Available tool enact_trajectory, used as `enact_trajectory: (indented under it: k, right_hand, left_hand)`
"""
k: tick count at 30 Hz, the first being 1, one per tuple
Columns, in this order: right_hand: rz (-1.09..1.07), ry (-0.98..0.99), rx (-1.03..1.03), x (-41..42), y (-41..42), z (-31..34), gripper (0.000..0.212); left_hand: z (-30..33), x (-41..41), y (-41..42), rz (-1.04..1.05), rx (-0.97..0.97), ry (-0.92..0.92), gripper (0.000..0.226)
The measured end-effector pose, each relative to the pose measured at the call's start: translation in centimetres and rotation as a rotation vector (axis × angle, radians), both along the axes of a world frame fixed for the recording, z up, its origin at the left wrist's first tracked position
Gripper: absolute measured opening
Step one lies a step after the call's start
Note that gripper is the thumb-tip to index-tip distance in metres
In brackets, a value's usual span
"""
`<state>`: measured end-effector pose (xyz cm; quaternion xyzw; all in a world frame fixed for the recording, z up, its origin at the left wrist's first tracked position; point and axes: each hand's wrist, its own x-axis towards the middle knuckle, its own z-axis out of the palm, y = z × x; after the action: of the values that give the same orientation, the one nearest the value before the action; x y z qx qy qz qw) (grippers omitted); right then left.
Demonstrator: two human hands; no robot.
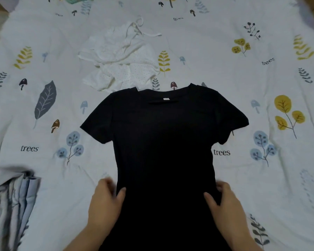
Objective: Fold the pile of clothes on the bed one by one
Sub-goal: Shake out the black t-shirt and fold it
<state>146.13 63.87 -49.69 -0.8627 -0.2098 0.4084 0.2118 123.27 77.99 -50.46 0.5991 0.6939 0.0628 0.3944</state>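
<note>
A black short-sleeved T-shirt [163, 142] lies spread flat on the bed, neck pointing away from me and both sleeves out to the sides. My left hand [105, 201] pinches its left side edge near the waist, thumb on top of the cloth and fingers beneath. On the opposite edge my right hand [223, 200] pinches the same way, thumb over the fabric. Beyond the collar sits a crumpled white dotted garment [120, 60] with thin straps.
The bed sheet [261, 178] is white with printed leaves, mushrooms and the word "trees". A heap of blue-and-white striped cloth [9, 201] lies at the lower left. Some teal cloth [76, 0] peeks in at the top edge.
</note>
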Motion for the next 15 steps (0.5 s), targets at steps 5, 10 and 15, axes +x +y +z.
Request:
enact_trajectory:
  k: [5, 10, 15]
  right_hand:
    - [0.155, 0.025, -0.147, -2.1, -3.4, 1.5, 0.036]
    - [0.111, -0.046, -0.230, -2.1, -6.4, 2.9, 0.026]
    - [-0.017, 0.012, -0.231, -3.4, -8.2, 3.5, 0.011]
  left_hand:
    - [0.8, -3.1, -3.6, -0.213, -0.239, 0.044, 0.019]
    - [1.6, -6.3, -5.5, -0.239, -0.240, -0.058, 0.026]
    - [1.7, -8.6, -7.5, -0.197, -0.344, -0.061, 0.022]
